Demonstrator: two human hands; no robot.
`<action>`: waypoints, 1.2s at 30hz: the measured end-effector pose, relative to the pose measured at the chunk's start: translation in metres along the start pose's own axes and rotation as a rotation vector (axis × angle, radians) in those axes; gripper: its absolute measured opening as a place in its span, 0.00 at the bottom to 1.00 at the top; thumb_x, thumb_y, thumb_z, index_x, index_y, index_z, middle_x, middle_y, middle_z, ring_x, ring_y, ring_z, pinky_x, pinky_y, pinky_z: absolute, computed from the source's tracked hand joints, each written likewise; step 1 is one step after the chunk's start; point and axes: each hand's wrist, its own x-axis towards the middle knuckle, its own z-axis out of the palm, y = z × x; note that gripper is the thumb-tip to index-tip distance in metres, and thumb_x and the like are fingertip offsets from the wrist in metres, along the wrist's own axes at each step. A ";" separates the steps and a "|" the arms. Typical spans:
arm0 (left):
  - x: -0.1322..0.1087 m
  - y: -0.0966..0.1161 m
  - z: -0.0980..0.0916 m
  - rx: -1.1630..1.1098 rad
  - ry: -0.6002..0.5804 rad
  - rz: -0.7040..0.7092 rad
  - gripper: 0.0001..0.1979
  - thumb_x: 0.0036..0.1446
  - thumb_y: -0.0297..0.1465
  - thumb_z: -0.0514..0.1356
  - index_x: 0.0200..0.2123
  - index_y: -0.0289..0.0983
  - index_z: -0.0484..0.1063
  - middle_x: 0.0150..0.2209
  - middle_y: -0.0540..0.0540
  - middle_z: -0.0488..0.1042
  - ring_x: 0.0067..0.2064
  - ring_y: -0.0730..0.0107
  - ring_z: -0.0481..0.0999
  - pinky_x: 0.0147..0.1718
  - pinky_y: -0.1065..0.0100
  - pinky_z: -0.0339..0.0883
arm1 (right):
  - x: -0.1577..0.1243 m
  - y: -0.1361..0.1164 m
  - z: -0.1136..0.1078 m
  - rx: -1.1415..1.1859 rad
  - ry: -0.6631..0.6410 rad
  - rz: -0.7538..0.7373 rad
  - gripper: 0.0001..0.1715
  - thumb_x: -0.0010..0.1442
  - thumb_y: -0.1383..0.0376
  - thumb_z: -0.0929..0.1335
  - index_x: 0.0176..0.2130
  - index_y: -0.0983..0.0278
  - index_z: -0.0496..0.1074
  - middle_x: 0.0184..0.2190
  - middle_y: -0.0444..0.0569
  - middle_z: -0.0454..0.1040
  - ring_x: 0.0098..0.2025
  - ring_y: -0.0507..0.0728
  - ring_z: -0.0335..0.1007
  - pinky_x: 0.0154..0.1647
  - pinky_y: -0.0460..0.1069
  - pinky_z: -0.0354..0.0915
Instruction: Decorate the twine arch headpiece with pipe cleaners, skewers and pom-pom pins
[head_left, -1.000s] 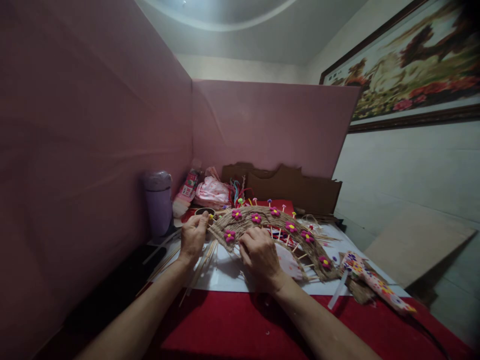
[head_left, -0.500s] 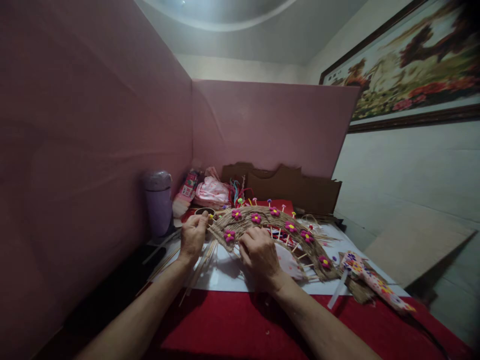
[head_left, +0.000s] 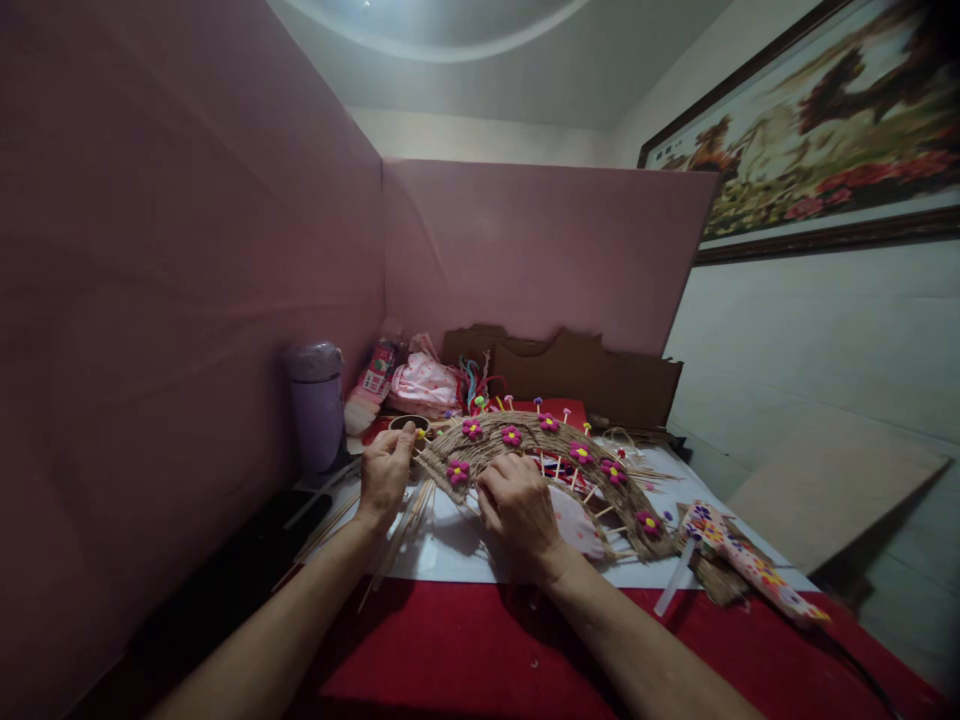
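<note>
An arched, fan-like craft piece (head_left: pixel 536 437), wrapped in brown twine, carries several magenta flowers with yellow centres. Thin sticks tipped with small coloured pieces poke out along its outer edge. My left hand (head_left: pixel 384 478) is at the arch's left end, thumb and fingers pinched on a stick with a yellow tip (head_left: pixel 421 434). Below the arch's inner edge, my right hand (head_left: pixel 517 505) is closed with bent fingers; what they grip is hidden. Beside it shows a pale, pink-dotted half-round panel (head_left: pixel 576 525), joined to the arch by short sticks.
A floral-patterned glue gun (head_left: pixel 750 565) with a clear glue stick lies at the right. A purple bottle (head_left: pixel 316 410) stands at the left. Pink-white cloth (head_left: pixel 427 383) and cardboard (head_left: pixel 589 375) are behind. Loose sticks (head_left: pixel 401 530) lie near my left wrist, on white board over red cloth (head_left: pixel 450 650).
</note>
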 end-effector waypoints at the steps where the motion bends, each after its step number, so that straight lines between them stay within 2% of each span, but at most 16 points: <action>1: 0.000 -0.001 0.000 -0.001 0.000 -0.003 0.21 0.52 0.47 0.56 0.25 0.35 0.77 0.28 0.45 0.75 0.31 0.67 0.70 0.26 0.70 0.60 | 0.000 0.000 0.000 0.002 -0.001 -0.001 0.08 0.56 0.68 0.64 0.25 0.65 0.67 0.29 0.49 0.68 0.34 0.56 0.58 0.38 0.51 0.51; 10: -0.002 0.001 0.001 0.001 -0.021 -0.033 0.23 0.52 0.48 0.55 0.25 0.34 0.76 0.28 0.44 0.73 0.29 0.67 0.70 0.20 0.71 0.59 | 0.000 0.000 0.001 -0.015 0.000 -0.001 0.09 0.57 0.68 0.64 0.26 0.65 0.67 0.28 0.49 0.67 0.34 0.56 0.58 0.38 0.51 0.51; 36: -0.006 0.002 0.002 0.035 0.000 0.007 0.20 0.52 0.47 0.56 0.22 0.36 0.73 0.24 0.48 0.70 0.27 0.70 0.68 0.23 0.70 0.60 | 0.002 -0.001 0.000 -0.030 0.010 -0.020 0.09 0.56 0.70 0.64 0.25 0.65 0.67 0.27 0.49 0.66 0.34 0.56 0.56 0.37 0.51 0.51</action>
